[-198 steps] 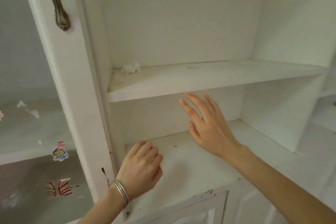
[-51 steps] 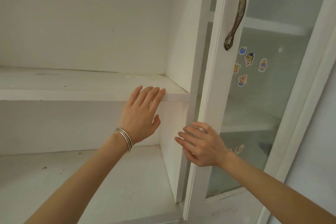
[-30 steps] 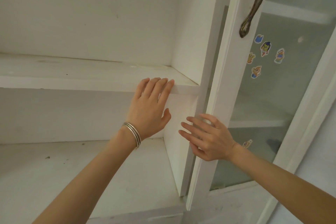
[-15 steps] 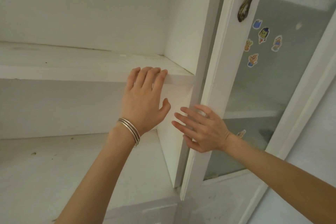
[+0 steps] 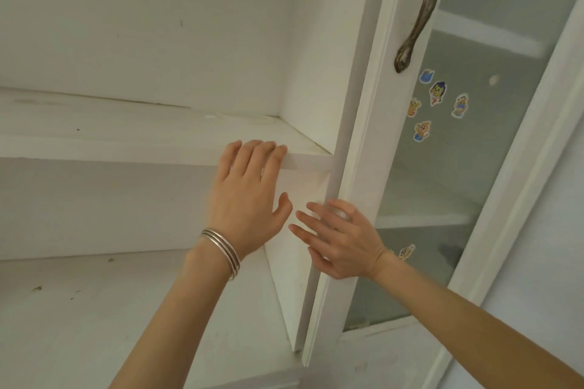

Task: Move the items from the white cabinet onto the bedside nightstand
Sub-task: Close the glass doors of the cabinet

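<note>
Matt white-painted cabinet shelf (image 5: 142, 139); tarnished metal handle (image 5: 420, 16); glass door pane (image 5: 467, 167).

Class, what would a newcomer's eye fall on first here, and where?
Two bare hands at centre: the left hand, silver bangles at its wrist, rests on the edge of the upper shelf; the right hand spreads against the glass door. Upper right, a bronze handle and cartoon stickers mark that door.

One white cabinet (image 5: 158, 25) with two open shelves, upper shelf (image 5: 126, 129) and lower shelf (image 5: 94, 309). One glass door (image 5: 366, 136), one bronze handle (image 5: 427, 3), six cartoon stickers (image 5: 437, 93). Two hands, left hand (image 5: 246, 205) and right hand (image 5: 344, 243); three bangles (image 5: 221, 246).
</note>
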`<state>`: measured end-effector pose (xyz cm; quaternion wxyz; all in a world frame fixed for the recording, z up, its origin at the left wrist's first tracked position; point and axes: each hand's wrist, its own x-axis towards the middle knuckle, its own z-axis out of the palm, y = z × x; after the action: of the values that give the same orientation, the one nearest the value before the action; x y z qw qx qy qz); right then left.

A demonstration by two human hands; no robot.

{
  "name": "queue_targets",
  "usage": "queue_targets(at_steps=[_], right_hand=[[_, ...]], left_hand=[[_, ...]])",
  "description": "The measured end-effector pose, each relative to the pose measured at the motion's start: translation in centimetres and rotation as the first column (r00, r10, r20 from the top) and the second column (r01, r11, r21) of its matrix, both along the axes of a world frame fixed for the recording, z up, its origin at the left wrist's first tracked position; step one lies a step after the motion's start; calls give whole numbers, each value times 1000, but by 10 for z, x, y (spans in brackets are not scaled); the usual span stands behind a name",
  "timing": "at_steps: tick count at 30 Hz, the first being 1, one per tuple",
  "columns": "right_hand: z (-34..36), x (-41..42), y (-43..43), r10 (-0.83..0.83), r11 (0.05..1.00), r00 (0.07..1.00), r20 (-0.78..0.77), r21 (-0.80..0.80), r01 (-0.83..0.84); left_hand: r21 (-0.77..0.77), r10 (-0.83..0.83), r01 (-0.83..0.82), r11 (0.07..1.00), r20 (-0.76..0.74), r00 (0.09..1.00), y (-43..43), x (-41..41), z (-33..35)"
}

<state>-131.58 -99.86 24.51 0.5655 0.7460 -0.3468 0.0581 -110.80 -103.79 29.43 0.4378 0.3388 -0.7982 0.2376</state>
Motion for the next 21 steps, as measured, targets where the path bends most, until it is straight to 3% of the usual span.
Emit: queue_targets(at_steps=[21], right_hand=[[-3, -4, -17, -1, 1000, 1000, 12, -30, 1]], left_hand=[[-5, -38, 38, 999, -36, 999, -1, -1, 0]])
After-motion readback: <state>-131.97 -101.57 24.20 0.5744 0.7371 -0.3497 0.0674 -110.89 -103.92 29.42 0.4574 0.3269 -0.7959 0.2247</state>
